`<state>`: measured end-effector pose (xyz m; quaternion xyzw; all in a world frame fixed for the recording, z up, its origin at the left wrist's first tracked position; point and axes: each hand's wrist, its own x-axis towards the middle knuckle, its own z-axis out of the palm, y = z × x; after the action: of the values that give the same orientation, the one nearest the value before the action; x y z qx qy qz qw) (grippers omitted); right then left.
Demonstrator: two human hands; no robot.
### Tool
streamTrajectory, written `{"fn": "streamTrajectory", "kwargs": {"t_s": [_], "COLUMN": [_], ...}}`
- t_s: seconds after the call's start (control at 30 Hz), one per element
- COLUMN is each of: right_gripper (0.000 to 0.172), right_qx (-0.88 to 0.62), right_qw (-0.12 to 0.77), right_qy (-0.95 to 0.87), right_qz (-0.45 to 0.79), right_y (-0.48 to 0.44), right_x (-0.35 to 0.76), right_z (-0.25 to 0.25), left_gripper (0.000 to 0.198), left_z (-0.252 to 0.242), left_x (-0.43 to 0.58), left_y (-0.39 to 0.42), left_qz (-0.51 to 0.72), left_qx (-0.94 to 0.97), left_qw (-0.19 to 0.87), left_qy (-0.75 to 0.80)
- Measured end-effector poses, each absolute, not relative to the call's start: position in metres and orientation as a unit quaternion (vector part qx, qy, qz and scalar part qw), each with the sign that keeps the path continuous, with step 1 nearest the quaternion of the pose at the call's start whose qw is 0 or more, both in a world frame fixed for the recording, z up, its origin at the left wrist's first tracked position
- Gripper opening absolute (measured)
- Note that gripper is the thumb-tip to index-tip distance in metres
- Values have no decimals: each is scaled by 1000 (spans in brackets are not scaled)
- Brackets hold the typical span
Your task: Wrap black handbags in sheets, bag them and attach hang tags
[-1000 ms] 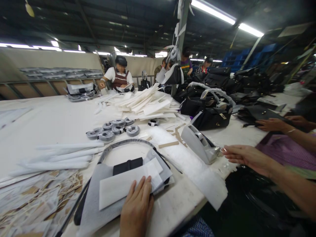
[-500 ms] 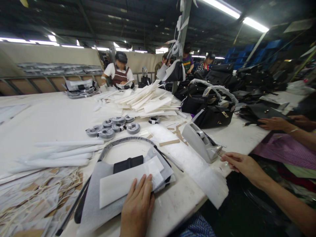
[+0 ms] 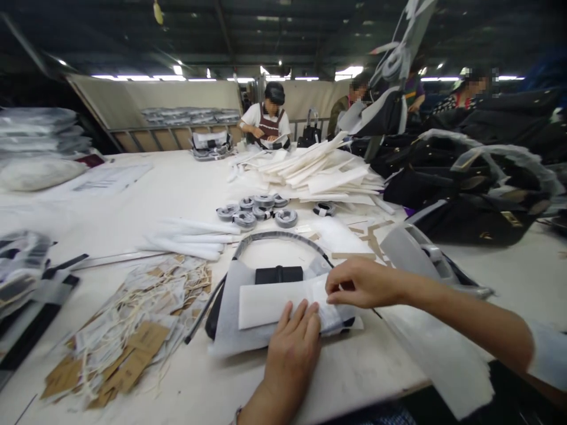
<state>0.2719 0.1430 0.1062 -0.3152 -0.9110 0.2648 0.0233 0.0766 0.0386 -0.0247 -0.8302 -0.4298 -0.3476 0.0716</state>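
A handbag (image 3: 280, 274) with a dark looped handle lies on the table in front of me, partly covered by translucent wrapping (image 3: 230, 313). Across it rests a white foam sheet (image 3: 261, 302). My left hand (image 3: 295, 348) lies flat on the sheet's lower edge, fingers stretched out. At the sheet's right end, my right hand (image 3: 361, 282) is closed in a pinch on a piece of clear tape, which barely shows between the fingertips. Behind my right forearm stands a grey tape dispenser (image 3: 419, 251).
Tags with strings (image 3: 142, 348) lie left of the bag, with rolled white foam (image 3: 190, 239) behind them. Farther back are coiled wrapped straps (image 3: 286, 218) and a heap of white sheets (image 3: 319, 171). Black bags (image 3: 478, 218) stand right. A person (image 3: 268, 118) works across the table.
My right hand has moved left from the tape dispenser to the foam sheet on the bag. My left hand still presses the sheet. The view has turned left.
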Motion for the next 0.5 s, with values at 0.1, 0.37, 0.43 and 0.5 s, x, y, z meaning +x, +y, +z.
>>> {"fn": "streamTrajectory", "kwargs": {"t_s": [0.1,0.37,0.43,0.5], "right_gripper": [13,10,9,8], "right_qx": [-264,-225,-209,-199], "right_qw": [-86,-269,-291,-305], "right_qy": [-930,-924,-925,-926], "right_qz": [241,152,124,97], "right_y": [172,202,202,200], "right_x": [246,209,201,195], "right_z": [95,84,85,86], "left_gripper": [23,22,23,22], "left_z": [-27,-25,-22,-21], "left_x": [78,80,81,81], "left_y": [39,41,40,40], "left_qz": [-360,-376,-363,-349], "left_qx": [-821,-804,-803,-806], "left_qw": [78,66,53,50], "left_qy": [-436,-456,-471,-475]}}
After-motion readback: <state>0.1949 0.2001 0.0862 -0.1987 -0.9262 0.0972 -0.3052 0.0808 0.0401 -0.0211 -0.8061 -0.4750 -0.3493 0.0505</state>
